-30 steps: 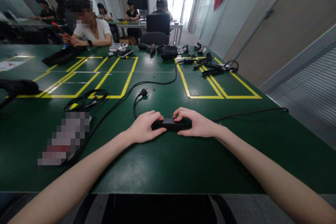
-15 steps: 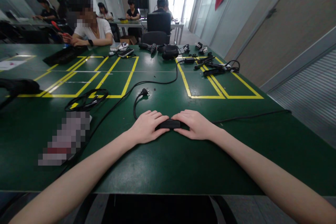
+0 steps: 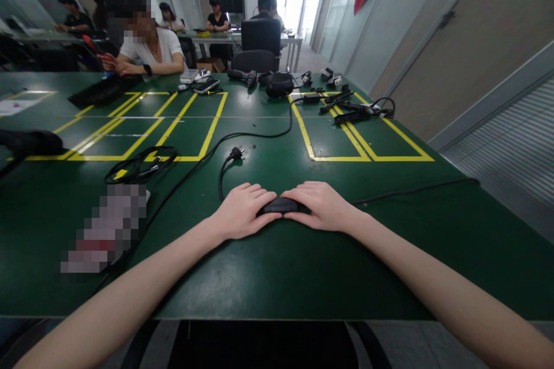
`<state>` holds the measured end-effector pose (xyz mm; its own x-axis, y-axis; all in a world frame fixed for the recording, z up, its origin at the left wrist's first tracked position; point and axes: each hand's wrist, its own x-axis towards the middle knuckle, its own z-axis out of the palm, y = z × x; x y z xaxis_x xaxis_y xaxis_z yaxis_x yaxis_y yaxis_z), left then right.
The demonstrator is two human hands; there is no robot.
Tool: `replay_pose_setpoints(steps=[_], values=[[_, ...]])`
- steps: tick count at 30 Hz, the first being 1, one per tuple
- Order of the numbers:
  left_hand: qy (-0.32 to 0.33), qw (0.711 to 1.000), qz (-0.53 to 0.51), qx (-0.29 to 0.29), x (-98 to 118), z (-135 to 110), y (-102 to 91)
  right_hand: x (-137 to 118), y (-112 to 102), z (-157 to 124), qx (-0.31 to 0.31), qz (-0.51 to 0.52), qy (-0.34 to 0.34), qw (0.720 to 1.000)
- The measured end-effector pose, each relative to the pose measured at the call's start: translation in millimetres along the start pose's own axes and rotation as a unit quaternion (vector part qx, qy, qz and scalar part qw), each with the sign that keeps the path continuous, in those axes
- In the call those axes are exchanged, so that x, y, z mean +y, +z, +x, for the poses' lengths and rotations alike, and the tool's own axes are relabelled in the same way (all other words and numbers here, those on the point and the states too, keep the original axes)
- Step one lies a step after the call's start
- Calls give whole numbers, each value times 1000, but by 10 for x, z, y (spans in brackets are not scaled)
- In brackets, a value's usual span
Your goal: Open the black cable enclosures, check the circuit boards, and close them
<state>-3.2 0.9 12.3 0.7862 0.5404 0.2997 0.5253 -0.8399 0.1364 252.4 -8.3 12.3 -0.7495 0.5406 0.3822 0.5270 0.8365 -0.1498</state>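
Both my hands grip a black power adapter (image 3: pixel 280 205) low over the green table (image 3: pixel 259 277). My left hand (image 3: pixel 243 211) is closed on its left end, fingers behind and thumb in front. On the right end my right hand (image 3: pixel 319 206) is closed the same way. A grooved side of the adapter faces me between the thumbs. From behind my left hand a short black cord runs to a two-pin plug (image 3: pixel 236 154) lying on the table. A thin black cable (image 3: pixel 411 191) extends from my right hand toward the right edge. My palms hide the adapter's ends.
Left of my forearm lie a blurred-out flat object (image 3: pixel 110 222) and a coiled black cable (image 3: pixel 141 165). A long cable crosses the table's middle. Farther back are a drill (image 3: pixel 249 77), a black case (image 3: pixel 279 85) and tangled cords (image 3: pixel 357 110). A person (image 3: pixel 151 49) sits across the table.
The adapter has turned slightly in my hands, so its grooved side shows more. My thumb tips have come closer together. The plug and the other things stay in place.
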Motion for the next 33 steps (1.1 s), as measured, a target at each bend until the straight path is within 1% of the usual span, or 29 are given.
replay_pose_setpoints(steps=[6, 9, 11, 13, 15, 17, 19, 22, 26, 33], values=[[7, 1000, 4, 20, 40, -3, 8, -29, -20, -4, 13, 1, -10, 1000], [10, 1000, 5, 13, 39, -10, 29, -29, -21, -6, 6, 15, 7, 1000], [6, 1000, 2, 11, 40, -11, 29, -19, -10, -8, 1, 22, 7, 1000], [-6, 1000, -9, 15, 48, -7, 17, -9, 4, -9, 4, 17, -11, 1000], [-31, 999, -29, 10, 65, -3, 1, -6, 13, -9, 16, -1, -48, 999], [-63, 996, -58, -12, 89, -3, -9, -12, 17, -7, 34, -31, -90, 995], [-91, 991, -91, -37, 117, -10, -12, -23, 16, -7, 42, -52, -108, 992], [-114, 986, -106, -57, 153, -23, 0, -30, 17, -6, 40, -46, -98, 993], [-127, 988, -62, -58, 175, -15, 29, -10, 23, 6, 47, -33, -87, 995], [-97, 993, -45, -52, 136, -1, 27, -31, -3, 13, 20, -18, -64, 998]])
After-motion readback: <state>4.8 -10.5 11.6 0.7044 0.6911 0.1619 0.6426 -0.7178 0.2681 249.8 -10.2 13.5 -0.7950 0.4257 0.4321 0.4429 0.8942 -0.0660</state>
